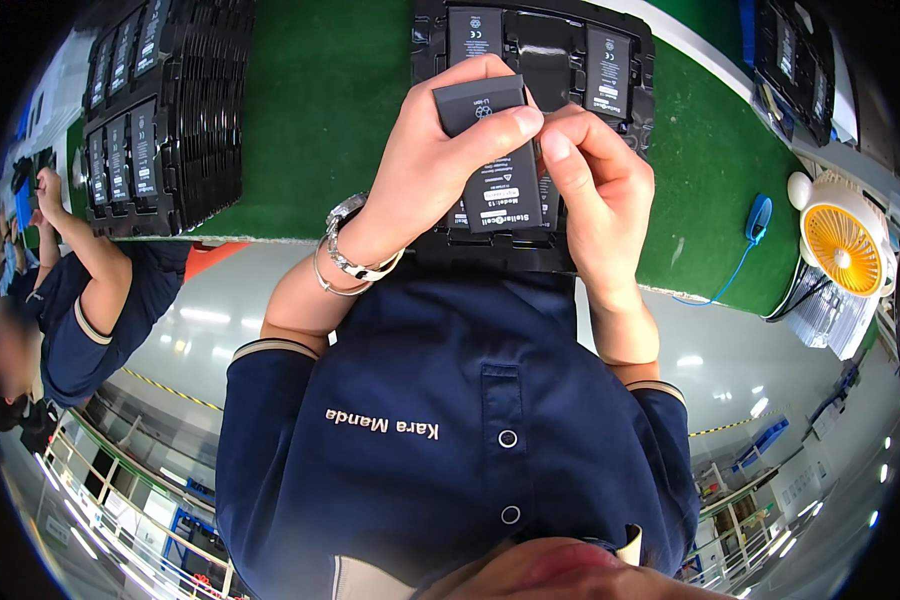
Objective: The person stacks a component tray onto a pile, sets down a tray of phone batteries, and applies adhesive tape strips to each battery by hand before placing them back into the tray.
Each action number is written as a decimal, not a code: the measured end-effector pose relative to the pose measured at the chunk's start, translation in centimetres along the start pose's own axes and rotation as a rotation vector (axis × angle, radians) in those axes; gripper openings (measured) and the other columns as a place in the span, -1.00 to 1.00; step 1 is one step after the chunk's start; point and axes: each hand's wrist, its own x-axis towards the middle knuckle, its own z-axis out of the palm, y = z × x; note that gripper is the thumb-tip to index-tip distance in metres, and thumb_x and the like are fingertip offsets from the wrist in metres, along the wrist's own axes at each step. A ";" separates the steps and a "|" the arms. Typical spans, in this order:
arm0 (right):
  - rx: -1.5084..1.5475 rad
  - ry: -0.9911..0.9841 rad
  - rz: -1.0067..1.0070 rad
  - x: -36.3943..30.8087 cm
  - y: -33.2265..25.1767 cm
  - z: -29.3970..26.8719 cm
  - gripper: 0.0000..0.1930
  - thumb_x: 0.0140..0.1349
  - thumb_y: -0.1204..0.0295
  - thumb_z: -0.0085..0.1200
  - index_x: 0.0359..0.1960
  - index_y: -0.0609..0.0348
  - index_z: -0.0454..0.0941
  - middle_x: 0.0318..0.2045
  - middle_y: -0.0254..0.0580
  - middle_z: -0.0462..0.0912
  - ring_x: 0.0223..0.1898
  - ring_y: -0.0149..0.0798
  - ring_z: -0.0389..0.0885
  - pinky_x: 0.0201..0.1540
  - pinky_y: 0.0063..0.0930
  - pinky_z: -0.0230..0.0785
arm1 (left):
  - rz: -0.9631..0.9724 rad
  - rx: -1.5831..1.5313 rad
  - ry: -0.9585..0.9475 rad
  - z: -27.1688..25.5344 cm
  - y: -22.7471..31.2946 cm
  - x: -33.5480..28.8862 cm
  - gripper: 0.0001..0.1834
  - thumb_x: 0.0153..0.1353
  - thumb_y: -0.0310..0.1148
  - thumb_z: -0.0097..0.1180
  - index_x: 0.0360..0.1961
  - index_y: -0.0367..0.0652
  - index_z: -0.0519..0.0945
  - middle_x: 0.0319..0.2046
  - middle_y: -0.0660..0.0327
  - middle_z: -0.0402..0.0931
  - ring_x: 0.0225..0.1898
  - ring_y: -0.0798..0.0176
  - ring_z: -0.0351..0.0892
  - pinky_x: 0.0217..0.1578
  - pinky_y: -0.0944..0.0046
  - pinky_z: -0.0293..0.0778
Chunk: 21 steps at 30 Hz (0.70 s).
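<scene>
A flat black phone battery (507,188) with white print is held up in my left hand (432,150), thumb across its face and fingers behind it. My right hand (605,195) has thumb and forefinger pinched together close to the battery's right edge, by the left thumb's tip. Whatever lies in that pinch is too small to make out. Beneath both hands sits a black plastic tray (544,20) with moulded pockets. More batteries lie in it, including one battery (607,72) at the right; the hands cover part of the tray.
On the green bench mat (315,120), a tall stack of black trays (195,120) with batteries stands at left. To the right are a blue strap with a cord (759,217), a small yellow-and-white fan (843,248) and another tray stack (795,65). A co-worker (95,290) is at far left.
</scene>
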 end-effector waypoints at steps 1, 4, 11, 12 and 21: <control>-0.014 -0.022 -0.007 0.1 0.0 -0.2 -0.81 0.33 0.41 0.01 -0.39 0.29 0.50 -0.50 -0.40 0.49 -0.47 -0.59 0.41 -0.39 -0.68 0.28 | -0.009 -0.020 -0.005 0.1 0.1 0.1 -0.87 0.18 -0.37 0.06 -0.39 -0.22 0.47 -0.51 0.37 0.42 -0.48 0.55 0.39 -0.44 0.52 0.31; 0.193 -0.058 0.079 0.9 -0.2 -0.6 -0.77 0.34 0.36 0.00 -0.41 0.27 0.52 -0.55 -0.38 0.51 -0.49 -0.57 0.43 -0.40 -0.67 0.29 | -0.103 -0.115 -0.057 0.2 0.9 0.2 -0.81 0.23 -0.30 0.02 -0.37 -0.22 0.47 -0.47 0.36 0.43 -0.45 0.55 0.39 -0.42 0.52 0.30; -0.222 -0.135 0.008 1.8 -2.5 -0.4 -0.79 0.28 0.39 0.05 -0.46 0.27 0.54 -0.63 -0.35 0.51 -0.57 -0.49 0.44 -0.48 -0.58 0.28 | 0.063 0.177 0.031 0.1 1.4 -0.3 -0.74 0.28 -0.24 0.00 -0.35 -0.26 0.48 -0.44 0.27 0.45 -0.34 0.44 0.42 -0.25 0.40 0.35; -0.346 -0.080 -0.048 1.5 -2.8 -0.5 -0.81 0.26 0.42 0.05 -0.46 0.28 0.53 -0.64 -0.35 0.50 -0.58 -0.50 0.43 -0.50 -0.57 0.26 | 0.150 0.241 0.007 0.3 1.1 0.0 -0.74 0.28 -0.25 0.01 -0.35 -0.27 0.48 -0.44 0.25 0.45 -0.34 0.40 0.41 -0.24 0.36 0.35; -0.384 -0.009 -0.103 0.4 -0.4 -3.0 -0.79 0.31 0.41 -0.02 -0.45 0.30 0.43 -0.62 -0.44 0.33 -0.53 -0.57 0.21 -0.51 -0.62 0.03 | 0.200 0.173 -0.054 1.5 0.1 0.4 -0.71 0.30 -0.23 0.02 -0.31 -0.31 0.46 -0.51 0.21 0.43 -0.38 0.41 0.37 -0.28 0.31 0.34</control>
